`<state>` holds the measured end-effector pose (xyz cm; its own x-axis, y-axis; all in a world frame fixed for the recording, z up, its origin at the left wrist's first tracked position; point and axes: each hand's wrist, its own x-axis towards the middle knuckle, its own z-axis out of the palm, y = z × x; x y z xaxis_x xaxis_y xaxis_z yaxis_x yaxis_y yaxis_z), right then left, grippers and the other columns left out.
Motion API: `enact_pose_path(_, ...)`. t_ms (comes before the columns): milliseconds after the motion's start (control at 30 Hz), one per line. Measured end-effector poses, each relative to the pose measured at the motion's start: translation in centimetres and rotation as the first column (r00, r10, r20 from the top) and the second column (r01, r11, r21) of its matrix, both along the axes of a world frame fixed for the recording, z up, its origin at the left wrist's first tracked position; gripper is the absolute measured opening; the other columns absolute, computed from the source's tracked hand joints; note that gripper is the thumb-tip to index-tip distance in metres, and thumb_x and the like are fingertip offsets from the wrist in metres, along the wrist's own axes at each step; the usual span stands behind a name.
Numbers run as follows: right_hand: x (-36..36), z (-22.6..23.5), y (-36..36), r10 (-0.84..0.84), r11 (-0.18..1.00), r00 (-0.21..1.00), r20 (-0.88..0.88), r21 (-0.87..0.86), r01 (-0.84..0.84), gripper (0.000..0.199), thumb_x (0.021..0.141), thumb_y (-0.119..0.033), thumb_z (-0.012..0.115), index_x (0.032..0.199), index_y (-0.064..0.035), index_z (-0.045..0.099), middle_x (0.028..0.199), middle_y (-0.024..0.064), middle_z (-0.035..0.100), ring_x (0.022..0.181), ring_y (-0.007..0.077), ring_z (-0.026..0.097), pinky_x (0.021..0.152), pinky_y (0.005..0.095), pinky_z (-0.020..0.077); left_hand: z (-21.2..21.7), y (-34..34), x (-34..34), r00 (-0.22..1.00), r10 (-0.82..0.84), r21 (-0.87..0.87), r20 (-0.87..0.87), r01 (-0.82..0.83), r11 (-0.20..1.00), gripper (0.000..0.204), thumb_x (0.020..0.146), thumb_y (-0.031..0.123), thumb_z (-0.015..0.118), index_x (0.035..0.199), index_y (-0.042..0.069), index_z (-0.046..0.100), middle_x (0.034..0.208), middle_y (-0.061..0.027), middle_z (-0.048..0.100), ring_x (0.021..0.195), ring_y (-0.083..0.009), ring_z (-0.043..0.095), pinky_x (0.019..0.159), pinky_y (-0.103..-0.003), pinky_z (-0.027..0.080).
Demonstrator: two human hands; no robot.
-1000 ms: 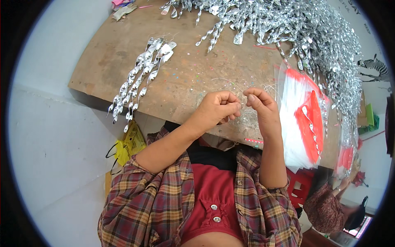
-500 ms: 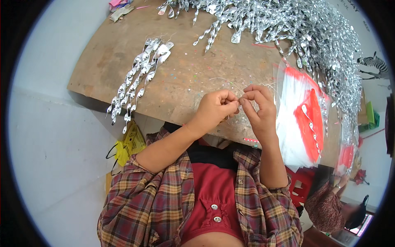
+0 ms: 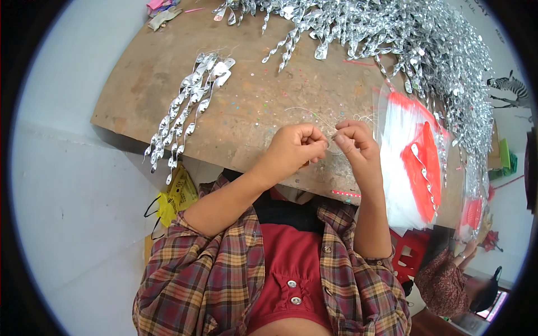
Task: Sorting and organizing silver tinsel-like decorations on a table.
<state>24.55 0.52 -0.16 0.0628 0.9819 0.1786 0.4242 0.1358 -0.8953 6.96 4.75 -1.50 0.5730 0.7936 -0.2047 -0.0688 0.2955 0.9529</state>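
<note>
Over the near part of the table, my left hand [image 3: 296, 148] is closed in a pinch, thumb against fingertips. Close on its right, my right hand [image 3: 358, 143] pinches too, its thumb meeting the forefinger. A thin pale thread [image 3: 307, 110] runs from the fingers and curls away over the tabletop. What else the fingertips hold is too small to make out. Several silver twisted foil strands [image 3: 182, 106] lie in a bunch to the left, threads trailing from their upper ends. Right of my hands lie clear plastic bags [image 3: 395, 168] with red parts, one foil strand on top.
A big heap of silver twisted foil strands [image 3: 381, 33] covers the far right of the brown table [image 3: 246, 84]. A pink cloth item [image 3: 161, 5] sits at its far left corner. Below the left edge hangs a yellow bag [image 3: 178, 196]. Another person [image 3: 448, 280] is at lower right.
My right hand has shifted slightly right and down, opening a small gap between the two hands' fingertips. My left hand has hardly moved.
</note>
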Motion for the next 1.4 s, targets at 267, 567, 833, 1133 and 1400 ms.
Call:
enact_pose_path(267,-1.3,1.5,0.4,0.003,0.994,0.975,0.224,0.107,-0.028,0.007,0.076,-0.007,0.065,0.079,-0.0025,0.06,0.1,0.009,0.056,0.097,0.0215,0.053,0.085,0.0312,0.0397,-0.7,-0.3,0.6,0.981,0.162,0.322,-0.108,-0.119,0.939,0.01,0.077,0.01,0.062,0.077,0.0,0.06,0.064,-0.0057,0.06,0.058,-0.0117,0.058,0.052,-0.027,0.044)
enact_pose_path(567,-2.4,1.2,-0.4,-0.082,0.976,0.968,0.236,0.214,0.031,0.006,0.077,-0.003,0.06,0.082,-0.0017,0.057,0.1,0.0099,0.056,0.096,0.0222,0.054,0.085,0.0317,0.0403,-0.2,-0.7,0.7,0.933,0.348,0.637,-0.093,-0.212,0.741,0.008,0.077,0.01,0.061,0.078,0.003,0.058,0.066,-0.0093,0.061,0.054,-0.0187,0.058,0.049,-0.03,0.045)
enact_pose_path(833,-2.6,1.0,-1.1,-0.105,0.976,0.985,0.137,0.202,0.076,0.006,0.078,-0.002,0.059,0.083,-0.0019,0.056,0.099,0.0106,0.057,0.095,0.0207,0.054,0.085,0.0305,0.04,0.3,0.2,-0.5,0.97,-0.011,-0.212,0.241,0.064,0.975,0.015,0.085,0.016,0.061,0.089,0.001,0.06,0.078,-0.0049,0.064,0.065,-0.0074,0.057,0.056,-0.019,0.043)
enact_pose_path(1133,-1.2,0.6,-1.4,-0.128,0.936,0.984,0.12,0.342,0.08,0.009,0.078,0.001,0.061,0.086,-0.0018,0.061,0.093,0.009,0.06,0.088,0.0186,0.055,0.08,0.0284,0.0419,1.6,0.2,-0.3,0.97,-0.04,-0.229,0.24,0.097,0.969,0.016,0.084,0.019,0.063,0.088,0.004,0.06,0.074,-0.0021,0.062,0.061,-0.0045,0.056,0.05,-0.017,0.046)
enact_pose_path(1400,-1.3,0.2,-1.3,-0.08,0.951,0.992,0.102,0.306,0.045,0.01,0.078,0.004,0.059,0.087,0.0008,0.06,0.087,0.0074,0.059,0.078,0.015,0.054,0.07,0.0251,0.0423,2.5,-0.2,0.0,0.971,-0.008,-0.238,0.238,0.066,0.969,0.015,0.083,0.016,0.062,0.089,0.003,0.059,0.075,-0.0036,0.061,0.062,-0.0039,0.053,0.049,-0.016,0.038)
